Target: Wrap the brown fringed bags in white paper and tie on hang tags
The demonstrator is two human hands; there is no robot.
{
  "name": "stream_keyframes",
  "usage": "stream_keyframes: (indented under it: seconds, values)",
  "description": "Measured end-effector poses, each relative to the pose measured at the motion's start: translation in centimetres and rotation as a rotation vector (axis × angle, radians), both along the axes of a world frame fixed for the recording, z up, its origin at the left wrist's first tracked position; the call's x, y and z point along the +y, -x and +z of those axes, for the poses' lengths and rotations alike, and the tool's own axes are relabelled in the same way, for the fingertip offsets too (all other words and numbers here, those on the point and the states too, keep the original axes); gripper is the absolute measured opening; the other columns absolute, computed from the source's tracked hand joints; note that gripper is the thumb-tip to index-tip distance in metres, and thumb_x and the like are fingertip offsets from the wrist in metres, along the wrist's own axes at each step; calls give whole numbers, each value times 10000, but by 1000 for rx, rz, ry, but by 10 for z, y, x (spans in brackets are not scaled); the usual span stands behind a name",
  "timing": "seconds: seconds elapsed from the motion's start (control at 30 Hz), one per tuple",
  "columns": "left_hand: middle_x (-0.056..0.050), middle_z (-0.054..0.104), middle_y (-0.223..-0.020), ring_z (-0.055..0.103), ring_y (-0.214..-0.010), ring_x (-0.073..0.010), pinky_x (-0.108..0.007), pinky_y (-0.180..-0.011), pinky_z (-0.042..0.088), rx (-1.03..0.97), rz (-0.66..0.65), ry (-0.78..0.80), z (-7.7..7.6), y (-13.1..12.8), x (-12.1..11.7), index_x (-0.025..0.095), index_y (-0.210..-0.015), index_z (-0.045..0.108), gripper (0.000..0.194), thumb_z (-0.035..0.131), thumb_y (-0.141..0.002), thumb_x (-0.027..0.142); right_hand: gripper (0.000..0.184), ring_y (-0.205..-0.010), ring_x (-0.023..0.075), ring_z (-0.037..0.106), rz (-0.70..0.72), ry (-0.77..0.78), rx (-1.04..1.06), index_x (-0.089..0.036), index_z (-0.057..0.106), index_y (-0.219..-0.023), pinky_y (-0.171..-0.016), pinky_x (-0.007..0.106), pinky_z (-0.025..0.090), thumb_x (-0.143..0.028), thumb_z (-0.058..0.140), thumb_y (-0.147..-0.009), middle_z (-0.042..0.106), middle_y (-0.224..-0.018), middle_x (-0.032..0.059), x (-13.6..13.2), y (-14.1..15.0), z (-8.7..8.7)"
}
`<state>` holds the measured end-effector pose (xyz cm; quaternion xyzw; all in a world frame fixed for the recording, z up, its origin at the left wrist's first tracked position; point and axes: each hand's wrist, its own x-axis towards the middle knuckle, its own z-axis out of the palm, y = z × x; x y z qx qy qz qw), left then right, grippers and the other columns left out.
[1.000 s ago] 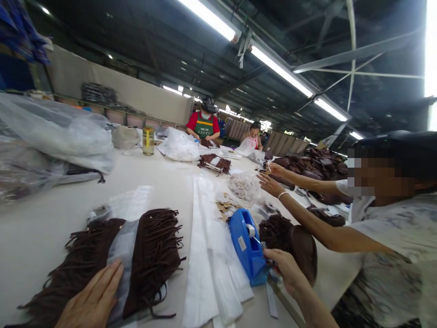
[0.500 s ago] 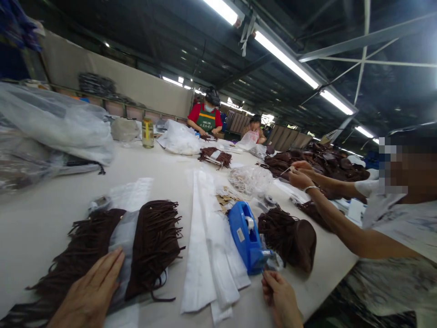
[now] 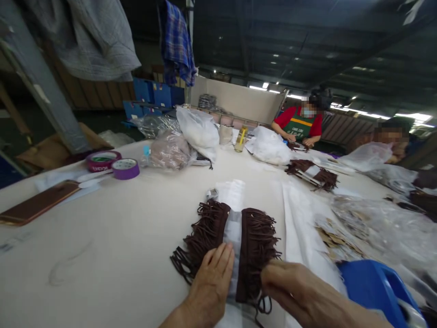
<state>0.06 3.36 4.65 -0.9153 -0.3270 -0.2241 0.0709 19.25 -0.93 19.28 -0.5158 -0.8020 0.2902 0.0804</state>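
Dark brown fringed pieces (image 3: 251, 255), suede-like, lie in front of me with a whitish translucent strip (image 3: 233, 230) across their middle. On the strip and the left-hand piece's edge rests my left hand (image 3: 213, 278), flat, fingers stretched out. My right hand (image 3: 290, 284) is at the right-hand fringe, its fingers curled closed and a little blurred. What they pinch, if anything, is hidden. Under the pieces, more white strip (image 3: 232, 191) shows at the top, beside a small clear-wrapped item (image 3: 212, 194).
A blue tape dispenser (image 3: 372, 282) and white strips (image 3: 297, 228) lie to the right. Purple tape rolls (image 3: 125, 169) and a phone (image 3: 39, 202) are on the left. Farther back are plastic bags (image 3: 198, 132), another fringed bundle (image 3: 311, 173) and a co-worker in a green apron (image 3: 300, 125).
The view has swung left. My right hand has moved from the tape dispenser's front to the right side of the fringed pieces. My left hand stays flat on the strip.
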Motion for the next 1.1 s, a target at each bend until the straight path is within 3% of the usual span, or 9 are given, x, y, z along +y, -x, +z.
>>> stream_keyframes:
  seconds: [0.1,0.17,0.43,0.5,0.7,0.87,1.0,1.1]
  values:
    - [-103,431,-1363,275,-1293,-232,-430,-1041,170,-42,-9,-49,2,0,1,87,-1279,436,531,374,-752,99,205,-654,130,533,242,-66,-229,-181,561,-737,-585,219,380,-170,409,-874,589,-719,28,65,16,2]
    - [-107,469,-1328,280,-1278,-247,-461,-1048,97,-62,-11,-71,2,0,3,85,-1241,477,464,373,-794,147,176,-649,132,540,337,-95,-339,-162,585,-747,-579,226,360,-159,448,-859,594,-705,32,91,21,-6]
    - [-96,574,-1170,388,-1169,-233,-461,-1053,70,-140,5,-97,-2,-6,9,107,-1105,578,367,319,-846,85,146,-569,135,554,472,-76,-504,-131,643,-731,-502,239,300,-85,513,-781,642,-672,60,126,33,-28]
    - [-97,586,-1137,405,-1148,-229,-460,-1054,68,-155,11,-107,-3,-6,10,108,-1086,587,358,314,-856,92,154,-529,130,535,432,-54,-500,-133,654,-684,-482,240,278,-56,529,-731,636,-623,53,130,37,-28]
    - [-116,559,-1173,391,-1171,-236,-444,-1047,107,-98,-11,-87,-4,-5,11,103,-1141,555,361,320,-877,177,169,-410,77,368,70,130,-417,-180,586,-458,-428,217,220,-101,658,-589,415,-397,-49,141,43,-29]
    - [-110,547,-1210,379,-1202,-220,-416,-1042,149,-80,-3,-63,-5,-4,11,107,-1190,516,399,351,-827,104,303,-371,63,348,-71,142,-352,-190,553,-548,-390,200,218,-272,822,-438,395,-399,-94,159,23,-44]
    - [-120,519,-1262,354,-1238,-230,-410,-1054,140,-113,-36,-32,-2,-1,10,78,-1232,483,437,364,-815,137,270,-376,82,455,-125,156,-267,-191,575,-689,-409,188,315,-280,783,-541,490,-437,-104,159,6,-51]
    - [-126,514,-1273,358,-1243,-236,-418,-1052,154,-152,-28,-43,0,1,8,70,-1238,476,448,374,-805,127,94,-590,124,559,-191,4,-238,-176,589,-799,-568,229,413,-173,633,-717,611,-657,-25,130,9,-50]
